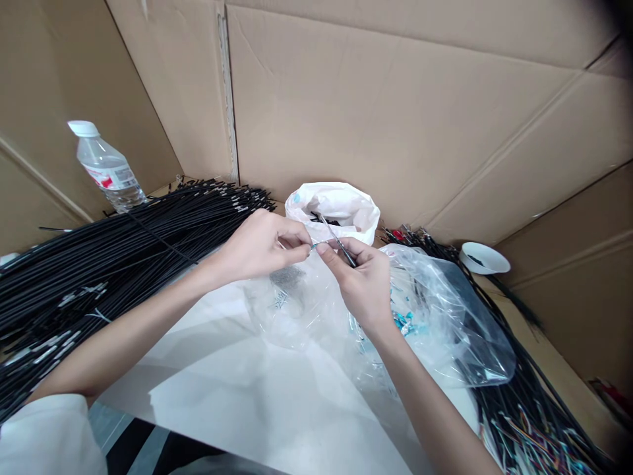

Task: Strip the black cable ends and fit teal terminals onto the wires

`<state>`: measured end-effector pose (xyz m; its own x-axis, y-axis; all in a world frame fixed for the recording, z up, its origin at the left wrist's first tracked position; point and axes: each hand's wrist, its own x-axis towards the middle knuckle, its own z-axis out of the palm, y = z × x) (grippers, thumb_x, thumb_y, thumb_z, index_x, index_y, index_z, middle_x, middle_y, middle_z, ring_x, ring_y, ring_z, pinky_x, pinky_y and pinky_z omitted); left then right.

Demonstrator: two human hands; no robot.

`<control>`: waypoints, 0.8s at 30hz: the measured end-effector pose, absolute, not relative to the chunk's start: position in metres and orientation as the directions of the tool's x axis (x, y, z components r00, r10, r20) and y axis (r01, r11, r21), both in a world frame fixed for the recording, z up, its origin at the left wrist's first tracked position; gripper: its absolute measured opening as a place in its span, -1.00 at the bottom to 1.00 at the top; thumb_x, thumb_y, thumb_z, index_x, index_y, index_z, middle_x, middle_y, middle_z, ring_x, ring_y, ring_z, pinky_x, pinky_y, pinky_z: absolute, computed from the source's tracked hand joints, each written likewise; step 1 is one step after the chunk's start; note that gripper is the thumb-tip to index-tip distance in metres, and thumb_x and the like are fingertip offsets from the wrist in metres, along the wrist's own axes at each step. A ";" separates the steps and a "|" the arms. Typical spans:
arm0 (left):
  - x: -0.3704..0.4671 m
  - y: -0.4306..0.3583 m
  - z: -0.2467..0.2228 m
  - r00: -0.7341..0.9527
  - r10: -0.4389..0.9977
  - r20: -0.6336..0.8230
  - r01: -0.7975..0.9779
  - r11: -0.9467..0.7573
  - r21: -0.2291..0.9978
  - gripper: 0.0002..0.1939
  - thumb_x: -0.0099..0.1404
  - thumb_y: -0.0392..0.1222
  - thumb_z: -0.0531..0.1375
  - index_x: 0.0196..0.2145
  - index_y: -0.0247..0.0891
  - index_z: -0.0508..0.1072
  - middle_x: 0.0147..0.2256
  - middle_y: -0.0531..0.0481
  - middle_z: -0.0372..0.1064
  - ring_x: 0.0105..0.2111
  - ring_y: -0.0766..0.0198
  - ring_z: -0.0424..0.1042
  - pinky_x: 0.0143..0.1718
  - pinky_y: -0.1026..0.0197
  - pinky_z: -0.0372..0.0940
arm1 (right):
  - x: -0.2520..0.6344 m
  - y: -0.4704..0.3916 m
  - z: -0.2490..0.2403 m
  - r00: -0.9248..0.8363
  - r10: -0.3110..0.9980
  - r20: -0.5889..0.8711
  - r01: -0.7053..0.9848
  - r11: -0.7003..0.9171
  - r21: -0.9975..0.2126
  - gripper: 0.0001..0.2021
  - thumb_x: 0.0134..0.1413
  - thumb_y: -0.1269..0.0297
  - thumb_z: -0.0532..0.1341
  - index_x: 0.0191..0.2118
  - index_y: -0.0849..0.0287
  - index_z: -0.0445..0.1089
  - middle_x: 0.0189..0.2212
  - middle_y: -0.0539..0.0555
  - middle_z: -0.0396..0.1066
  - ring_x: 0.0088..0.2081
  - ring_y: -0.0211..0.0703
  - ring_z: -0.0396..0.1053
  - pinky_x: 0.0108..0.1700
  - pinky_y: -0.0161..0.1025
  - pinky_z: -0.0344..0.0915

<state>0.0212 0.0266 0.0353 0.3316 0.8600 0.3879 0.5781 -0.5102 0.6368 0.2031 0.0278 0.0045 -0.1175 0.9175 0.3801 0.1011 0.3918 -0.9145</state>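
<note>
In the middle of the view my left hand pinches a tiny teal piece between thumb and index finger; its exact kind is too small to tell. My right hand is closed close beside it, thumb and finger touching the same spot. Across the right fingers lies a slim pointed tool, likely tweezers, dark at the grip, with its thin silver end pointing up and left. Below the hands is a clear plastic bag with small metal pins in it.
A white bag with black bits stands behind. Black cables and a water bottle are left. To the right lie another clear bag with teal pieces, a white bowl and more cables. Cardboard walls enclose the table.
</note>
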 end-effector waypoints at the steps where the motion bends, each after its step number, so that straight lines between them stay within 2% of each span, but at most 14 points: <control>1: 0.020 0.028 0.035 0.347 0.858 0.380 0.546 -0.514 0.662 -0.83 0.24 -0.16 0.22 -0.40 -0.25 0.59 -0.54 0.07 0.44 -0.51 0.32 0.33 -0.46 0.30 0.18 | 0.203 0.028 0.004 -0.120 0.914 0.387 0.104 0.400 -0.911 -0.81 0.05 0.17 0.34 -0.43 0.17 0.47 -0.51 -0.01 0.39 -0.45 -0.23 0.23 -0.41 -0.26 0.16; 6: 0.015 0.031 0.036 0.426 0.832 0.356 0.428 -0.532 0.731 -0.79 0.36 -0.09 0.17 -0.25 -0.23 0.56 -0.56 0.08 0.39 -0.52 0.32 0.34 -0.46 0.30 0.20 | 0.205 0.027 0.002 -0.167 0.891 0.423 0.121 0.444 -0.888 -0.80 0.12 0.17 0.31 -0.44 0.17 0.46 -0.54 -0.03 0.34 -0.47 -0.25 0.19 -0.43 -0.27 0.10; 13: 0.016 0.033 0.034 0.466 0.826 0.318 0.476 -0.537 0.697 -0.87 0.36 -0.19 0.15 -0.30 -0.26 0.47 -0.52 0.10 0.42 -0.53 0.38 0.32 -0.49 0.35 0.15 | 0.204 0.028 -0.001 -0.135 0.896 0.424 0.104 0.438 -0.893 -0.79 0.06 0.16 0.36 -0.46 0.16 0.45 -0.60 -0.09 0.19 -0.53 -0.30 0.06 -0.48 -0.28 0.02; 15: 0.017 0.034 0.031 0.462 0.837 0.294 0.441 -0.505 0.742 -0.86 0.35 -0.19 0.15 -0.33 -0.26 0.46 -0.50 0.08 0.44 -0.52 0.38 0.34 -0.48 0.34 0.16 | 0.204 0.030 -0.001 -0.102 0.904 0.414 0.084 0.423 -0.902 -0.82 0.02 0.15 0.39 -0.36 0.15 0.51 -0.60 -0.10 0.15 -0.54 -0.30 0.03 -0.48 -0.27 0.00; 18: 0.019 0.037 0.027 0.456 0.855 0.246 0.327 -0.418 0.847 -0.84 0.36 -0.14 0.17 -0.32 -0.26 0.46 -0.47 0.05 0.47 -0.52 0.37 0.37 -0.47 0.32 0.21 | 0.204 0.032 -0.002 -0.116 0.904 0.412 0.069 0.421 -0.905 -0.76 0.02 0.13 0.39 -0.21 0.14 0.57 -0.61 -0.13 0.07 -0.54 -0.29 -0.04 -0.47 -0.25 -0.04; 22: 0.021 0.038 0.028 0.467 0.873 0.139 0.216 -0.265 0.940 -0.83 0.35 -0.10 0.21 -0.31 -0.27 0.46 -0.49 0.06 0.49 -0.55 0.39 0.36 -0.50 0.33 0.23 | 0.206 0.034 -0.002 -0.157 0.907 0.390 0.036 0.400 -0.916 -0.74 0.01 0.05 0.40 -0.27 0.13 0.53 -0.62 -0.17 -0.09 -0.55 -0.31 -0.14 -0.48 -0.24 -0.13; 24: 0.020 0.037 0.030 0.467 0.879 0.101 0.179 -0.206 0.962 -0.85 0.37 -0.13 0.19 -0.27 -0.28 0.45 -0.48 0.08 0.49 -0.56 0.42 0.35 -0.51 0.36 0.21 | 0.207 0.034 0.000 -0.175 0.912 0.370 0.009 0.378 -0.926 -0.78 0.06 0.09 0.38 -0.34 0.12 0.46 -0.61 -0.17 -0.13 -0.54 -0.31 -0.17 -0.46 -0.22 -0.17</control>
<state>0.0201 0.0373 0.0303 0.4669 0.8785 0.1012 0.1787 -0.2058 0.9621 0.2070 0.0338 -0.0001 -0.1755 0.9122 0.3703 0.0090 0.3776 -0.9259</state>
